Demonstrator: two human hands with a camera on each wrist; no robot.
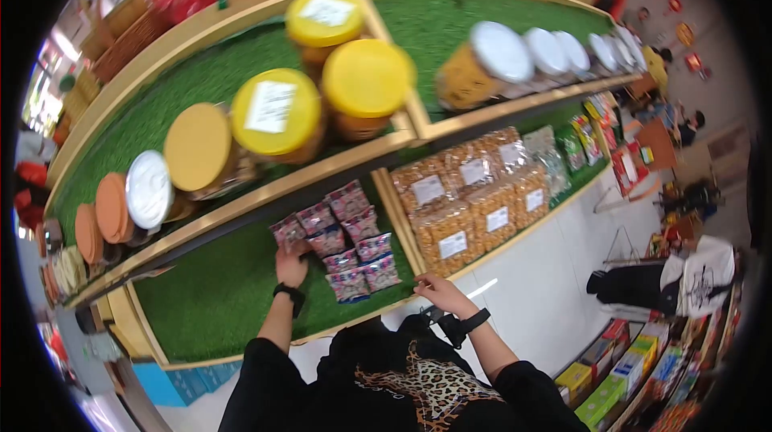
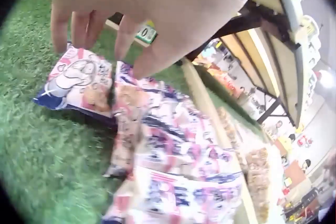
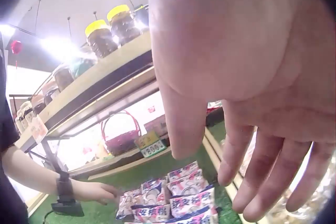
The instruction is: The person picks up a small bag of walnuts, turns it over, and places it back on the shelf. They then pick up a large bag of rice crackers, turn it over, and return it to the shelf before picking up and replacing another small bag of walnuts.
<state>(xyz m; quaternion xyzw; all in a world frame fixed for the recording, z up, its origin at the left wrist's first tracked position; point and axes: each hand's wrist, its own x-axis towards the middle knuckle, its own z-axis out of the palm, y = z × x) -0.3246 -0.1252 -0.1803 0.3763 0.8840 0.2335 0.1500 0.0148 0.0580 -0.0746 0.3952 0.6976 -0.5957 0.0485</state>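
Packets (image 1: pixel 372 248): ahead, between my hands; rows look mostly formed.
Left hand (image 1: pixel 291 266): fingers spread at the end packet (image 2: pixel 80 81).
Right hand (image 1: pixel 446 294): relaxed, nothing held.
Unfinished, I judge: end packet's alignment.

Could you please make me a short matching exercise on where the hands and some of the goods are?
1. Left hand
2. Right hand
3. Yellow-lidded jars
4. White-labelled bags

A. On the upper shelf
B. On the lower shelf, right of the wooden divider in the head view
C. At the small pink-and-white packets
D. By the divider's near end, apart from the packets

Pairs: 1-C, 2-D, 3-A, 4-B
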